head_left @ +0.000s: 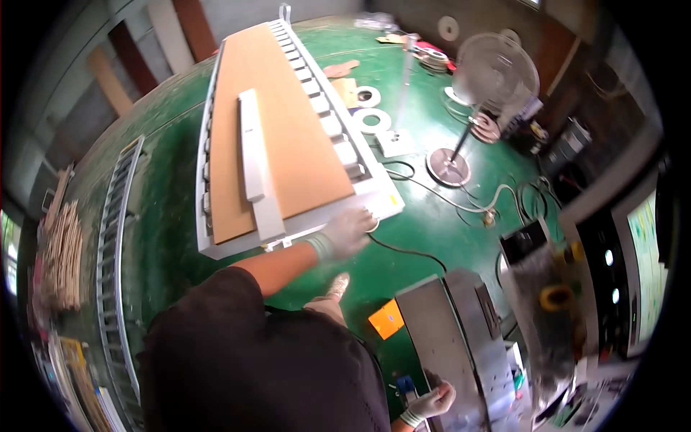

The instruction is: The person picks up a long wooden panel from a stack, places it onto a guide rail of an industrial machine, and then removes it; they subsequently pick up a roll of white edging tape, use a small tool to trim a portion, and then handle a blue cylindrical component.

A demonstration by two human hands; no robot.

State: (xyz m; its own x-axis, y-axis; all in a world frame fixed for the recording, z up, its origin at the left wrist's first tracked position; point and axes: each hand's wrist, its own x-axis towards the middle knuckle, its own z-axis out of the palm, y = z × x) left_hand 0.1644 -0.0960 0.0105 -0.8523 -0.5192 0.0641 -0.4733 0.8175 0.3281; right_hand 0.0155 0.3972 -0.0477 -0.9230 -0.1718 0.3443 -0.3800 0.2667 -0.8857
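My left hand [345,234], in a pale knit glove, reaches to the near right corner of a long white roller table [381,198]. Its fingertips are at a small round fitting there, where a dark cable hangs down; motion blurs the fingers. A tan board [302,129] lies along the table, and a long white boxed strip [252,144] rests on it. My right hand [430,403], gloved with bare fingertips, is at the lower right beside a grey metal machine [443,324]. Its fingers curl inward; anything inside them is hidden.
A standing fan [450,165] and coiled hoses [533,201] are at the right on the green floor. An orange box [386,320] lies beside the machine. Another roller frame [115,237] runs along the left, near stacked wood strips [63,252]. Boards lean against the back wall.
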